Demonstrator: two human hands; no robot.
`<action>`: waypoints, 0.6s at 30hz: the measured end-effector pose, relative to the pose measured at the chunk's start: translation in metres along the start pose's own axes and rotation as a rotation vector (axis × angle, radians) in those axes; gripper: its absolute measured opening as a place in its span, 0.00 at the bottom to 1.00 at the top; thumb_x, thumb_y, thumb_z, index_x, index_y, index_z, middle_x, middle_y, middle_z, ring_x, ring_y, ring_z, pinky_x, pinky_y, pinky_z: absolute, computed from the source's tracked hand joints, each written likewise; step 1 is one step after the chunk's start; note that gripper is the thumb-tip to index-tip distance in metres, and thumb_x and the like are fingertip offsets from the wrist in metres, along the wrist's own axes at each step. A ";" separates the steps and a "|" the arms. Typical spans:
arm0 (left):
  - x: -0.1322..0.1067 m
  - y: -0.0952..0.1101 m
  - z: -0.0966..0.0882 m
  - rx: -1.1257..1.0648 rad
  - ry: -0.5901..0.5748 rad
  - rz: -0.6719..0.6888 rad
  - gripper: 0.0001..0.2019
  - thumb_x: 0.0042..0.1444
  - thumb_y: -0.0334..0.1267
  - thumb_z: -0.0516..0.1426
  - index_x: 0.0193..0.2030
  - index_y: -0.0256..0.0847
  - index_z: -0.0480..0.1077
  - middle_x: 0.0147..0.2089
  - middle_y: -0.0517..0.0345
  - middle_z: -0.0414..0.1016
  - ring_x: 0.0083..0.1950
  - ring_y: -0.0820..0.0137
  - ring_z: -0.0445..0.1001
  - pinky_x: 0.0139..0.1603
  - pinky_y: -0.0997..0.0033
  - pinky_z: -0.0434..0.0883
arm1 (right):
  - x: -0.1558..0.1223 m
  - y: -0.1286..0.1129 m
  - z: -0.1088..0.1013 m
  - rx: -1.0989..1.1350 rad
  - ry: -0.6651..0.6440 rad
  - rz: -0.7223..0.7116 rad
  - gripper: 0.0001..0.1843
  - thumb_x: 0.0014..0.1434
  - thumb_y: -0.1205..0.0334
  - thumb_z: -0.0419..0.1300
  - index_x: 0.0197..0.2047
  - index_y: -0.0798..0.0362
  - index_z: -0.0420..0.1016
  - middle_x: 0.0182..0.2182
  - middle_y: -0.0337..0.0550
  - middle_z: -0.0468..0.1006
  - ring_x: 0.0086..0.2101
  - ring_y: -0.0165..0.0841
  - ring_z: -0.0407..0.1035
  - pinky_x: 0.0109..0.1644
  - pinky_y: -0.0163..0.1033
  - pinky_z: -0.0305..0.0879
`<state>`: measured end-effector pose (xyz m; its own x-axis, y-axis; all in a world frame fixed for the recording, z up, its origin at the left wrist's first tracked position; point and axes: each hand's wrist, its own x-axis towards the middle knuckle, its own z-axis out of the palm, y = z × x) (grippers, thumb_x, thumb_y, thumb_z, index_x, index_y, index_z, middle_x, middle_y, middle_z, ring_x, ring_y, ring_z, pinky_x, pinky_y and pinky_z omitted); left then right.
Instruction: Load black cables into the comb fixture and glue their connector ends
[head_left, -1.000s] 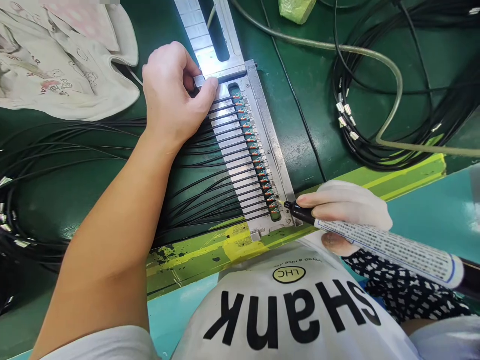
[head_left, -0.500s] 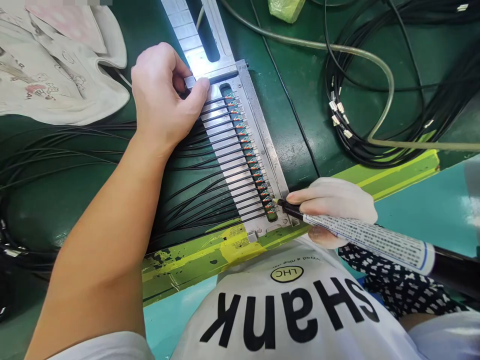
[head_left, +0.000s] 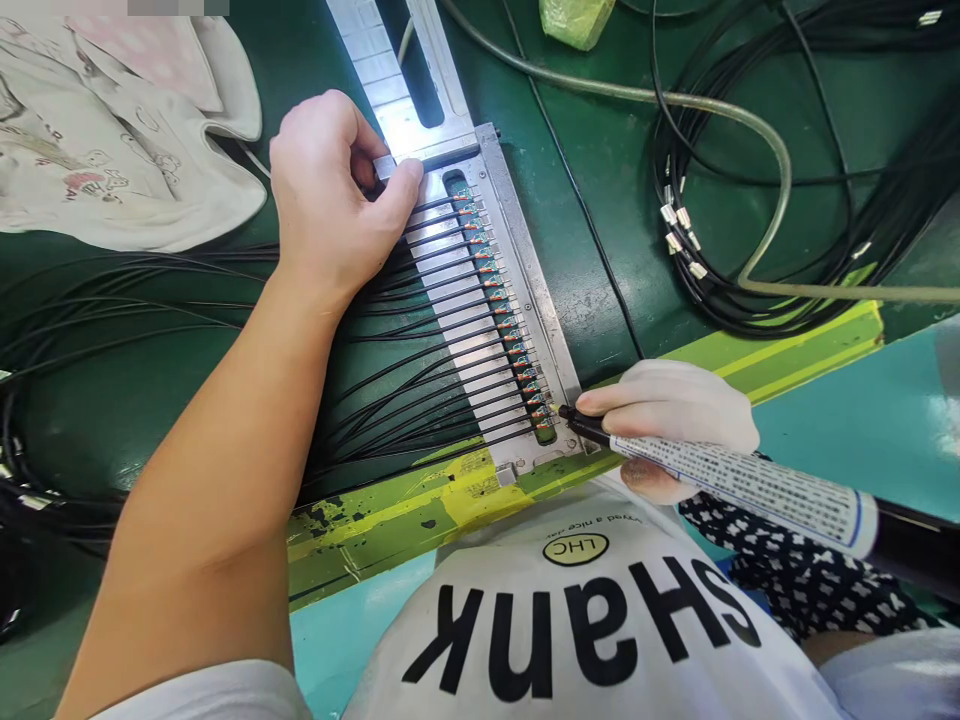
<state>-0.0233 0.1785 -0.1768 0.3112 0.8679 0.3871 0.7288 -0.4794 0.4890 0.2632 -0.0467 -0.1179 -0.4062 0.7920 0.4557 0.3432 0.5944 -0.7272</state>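
Note:
My left hand is closed on the left edge of a metal fixture, thumb on top near its crossbar. Black cables lie side by side across the fixture, their stripped ends with coloured wires and small connectors lined up over a slot. In my gloved right hand is a marker pen with a white printed label and black end. Its pale tip touches or hovers just beside the connectors near the fixture's lower end; I cannot tell which.
A coil of black cables with white tags lies on the green table at the right, beside a clear hose. More cables run off to the left. A white printed cloth is at upper left, a greenish wrapped lump at the top. Yellow-green tape lines the near edge.
The whole view has shifted slightly. The pen tip stays near the lower connectors, having moved only a little. My left hand keeps its hold on the fixture.

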 end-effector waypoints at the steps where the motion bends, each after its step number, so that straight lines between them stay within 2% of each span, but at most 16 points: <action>1: 0.000 0.000 0.000 0.000 0.001 0.002 0.13 0.52 0.31 0.65 0.34 0.41 0.62 0.31 0.63 0.61 0.39 0.67 0.71 0.51 0.58 0.69 | 0.000 0.000 0.000 0.002 0.004 0.002 0.14 0.71 0.51 0.57 0.46 0.52 0.75 0.42 0.51 0.85 0.33 0.35 0.79 0.33 0.41 0.72; 6: 0.000 -0.001 0.000 -0.002 0.010 0.004 0.13 0.52 0.31 0.65 0.34 0.41 0.63 0.32 0.63 0.61 0.37 0.69 0.70 0.51 0.58 0.69 | -0.001 0.000 0.001 0.004 -0.010 0.007 0.13 0.70 0.51 0.59 0.47 0.51 0.75 0.43 0.49 0.85 0.33 0.35 0.79 0.33 0.42 0.72; 9: 0.000 -0.001 -0.001 -0.002 0.002 0.004 0.13 0.53 0.31 0.65 0.34 0.41 0.62 0.32 0.62 0.61 0.38 0.68 0.71 0.51 0.58 0.69 | -0.001 0.000 0.003 -0.004 0.026 0.009 0.14 0.71 0.49 0.58 0.46 0.51 0.75 0.42 0.49 0.85 0.33 0.34 0.79 0.33 0.41 0.72; 15: -0.001 0.002 -0.003 -0.001 -0.033 -0.025 0.14 0.56 0.39 0.64 0.35 0.42 0.60 0.32 0.62 0.60 0.42 0.64 0.73 0.54 0.54 0.69 | 0.001 -0.001 0.005 -0.025 0.047 0.011 0.13 0.72 0.49 0.56 0.46 0.50 0.75 0.41 0.48 0.85 0.33 0.34 0.80 0.33 0.41 0.73; 18: -0.001 0.002 -0.003 -0.003 -0.039 -0.029 0.13 0.57 0.38 0.64 0.35 0.42 0.61 0.33 0.62 0.60 0.42 0.65 0.73 0.55 0.54 0.69 | 0.002 0.000 0.004 -0.033 0.049 0.009 0.13 0.72 0.50 0.57 0.46 0.49 0.75 0.42 0.46 0.85 0.34 0.33 0.80 0.33 0.41 0.74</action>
<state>-0.0243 0.1765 -0.1740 0.3135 0.8860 0.3417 0.7359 -0.4541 0.5022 0.2587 -0.0462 -0.1192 -0.3614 0.8028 0.4742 0.3752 0.5908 -0.7143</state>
